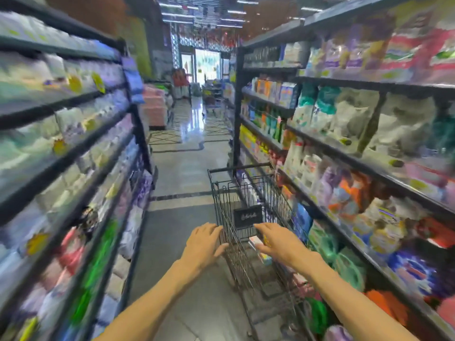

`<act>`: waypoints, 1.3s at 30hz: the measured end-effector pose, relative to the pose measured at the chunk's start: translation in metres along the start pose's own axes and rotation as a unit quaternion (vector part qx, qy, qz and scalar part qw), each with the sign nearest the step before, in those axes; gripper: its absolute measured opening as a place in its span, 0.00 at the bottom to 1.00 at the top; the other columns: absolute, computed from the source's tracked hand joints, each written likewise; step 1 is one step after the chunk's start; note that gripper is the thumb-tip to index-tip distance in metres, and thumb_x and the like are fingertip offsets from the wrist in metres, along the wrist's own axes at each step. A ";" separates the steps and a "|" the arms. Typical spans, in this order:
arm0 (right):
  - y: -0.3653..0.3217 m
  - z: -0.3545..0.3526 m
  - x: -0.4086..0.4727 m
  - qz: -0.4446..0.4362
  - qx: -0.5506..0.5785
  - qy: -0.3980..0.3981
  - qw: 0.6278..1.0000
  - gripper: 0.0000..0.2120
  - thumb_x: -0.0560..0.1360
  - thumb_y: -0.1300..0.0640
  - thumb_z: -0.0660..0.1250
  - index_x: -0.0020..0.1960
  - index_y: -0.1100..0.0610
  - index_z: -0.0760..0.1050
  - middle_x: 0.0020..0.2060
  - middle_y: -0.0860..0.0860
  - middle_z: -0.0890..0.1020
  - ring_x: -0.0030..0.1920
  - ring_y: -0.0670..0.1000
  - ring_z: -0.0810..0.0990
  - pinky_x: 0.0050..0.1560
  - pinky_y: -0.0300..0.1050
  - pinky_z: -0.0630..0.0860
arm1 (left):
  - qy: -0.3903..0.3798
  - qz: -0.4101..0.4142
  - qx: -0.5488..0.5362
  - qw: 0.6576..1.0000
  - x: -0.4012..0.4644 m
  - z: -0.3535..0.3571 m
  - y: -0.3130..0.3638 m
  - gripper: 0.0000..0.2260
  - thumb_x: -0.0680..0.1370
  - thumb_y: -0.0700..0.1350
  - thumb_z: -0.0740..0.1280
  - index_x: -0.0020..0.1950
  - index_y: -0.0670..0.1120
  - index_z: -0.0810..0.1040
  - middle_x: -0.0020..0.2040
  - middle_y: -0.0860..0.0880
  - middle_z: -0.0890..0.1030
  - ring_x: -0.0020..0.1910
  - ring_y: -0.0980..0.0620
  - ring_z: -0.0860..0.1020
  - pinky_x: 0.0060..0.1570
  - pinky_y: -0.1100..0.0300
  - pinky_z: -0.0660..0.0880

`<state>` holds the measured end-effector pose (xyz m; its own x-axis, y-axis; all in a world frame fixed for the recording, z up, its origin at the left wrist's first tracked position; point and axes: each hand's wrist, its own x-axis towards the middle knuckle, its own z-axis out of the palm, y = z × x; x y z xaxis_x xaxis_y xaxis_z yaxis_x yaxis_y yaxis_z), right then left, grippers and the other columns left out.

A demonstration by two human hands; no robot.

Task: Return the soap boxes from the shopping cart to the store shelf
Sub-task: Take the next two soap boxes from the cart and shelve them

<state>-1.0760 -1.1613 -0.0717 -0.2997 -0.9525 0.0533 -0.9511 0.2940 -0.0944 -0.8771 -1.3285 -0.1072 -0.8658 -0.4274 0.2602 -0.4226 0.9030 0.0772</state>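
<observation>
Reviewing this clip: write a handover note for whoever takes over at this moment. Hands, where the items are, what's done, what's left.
Left hand: open, fingers spread, at the near end of the cart, holding nothing.
Right hand: open, reaching over the cart's near end, holding nothing.
Cart stands in the aisle, close to the right shelf.
Soap boxes: something pale and boxy shows in the cart under the right hand; the blur hides what it is and how many there are.
Done: no box visibly shelved.
Left: lift the boxes out and shelve them.
</observation>
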 end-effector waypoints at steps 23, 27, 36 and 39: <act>0.105 0.046 0.401 0.058 -0.034 0.005 0.998 0.32 0.79 0.40 0.61 0.78 0.53 0.59 0.74 0.52 0.66 0.73 0.54 0.65 0.73 0.49 0.64 | -0.068 0.081 -0.034 0.994 0.383 0.102 -0.248 0.28 0.82 0.62 0.57 0.77 0.48 0.66 0.74 0.47 0.72 0.73 0.46 0.69 0.72 0.50 0.67; 0.143 0.050 0.407 0.159 -0.037 0.007 0.987 0.33 0.78 0.40 0.62 0.77 0.54 0.60 0.74 0.54 0.66 0.73 0.56 0.65 0.72 0.51 0.65 | -0.088 0.190 -0.052 0.976 0.459 0.130 -0.230 0.30 0.82 0.64 0.52 0.75 0.46 0.70 0.70 0.46 0.75 0.69 0.44 0.73 0.67 0.48 0.72; 0.228 0.091 0.358 0.359 0.017 -0.002 0.933 0.31 0.77 0.41 0.63 0.74 0.56 0.66 0.67 0.57 0.74 0.67 0.59 0.72 0.66 0.55 0.72 | -0.193 0.351 -0.093 0.911 0.555 0.230 -0.131 0.31 0.80 0.65 0.53 0.75 0.45 0.68 0.69 0.44 0.75 0.66 0.41 0.73 0.64 0.49 0.71; 0.255 0.121 0.347 0.398 0.025 -0.015 0.917 0.31 0.77 0.41 0.63 0.75 0.56 0.65 0.68 0.56 0.73 0.68 0.59 0.72 0.66 0.55 0.71 | -0.231 0.364 -0.086 0.898 0.573 0.273 -0.111 0.29 0.81 0.63 0.57 0.77 0.47 0.66 0.69 0.45 0.74 0.68 0.43 0.73 0.67 0.49 0.71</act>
<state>-1.4139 -1.4261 -0.1979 -0.8945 -0.4399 -0.0800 -0.4272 0.8936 -0.1377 -1.3992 -1.6852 -0.2291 -0.9318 0.3416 -0.1229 0.3129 0.9273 0.2057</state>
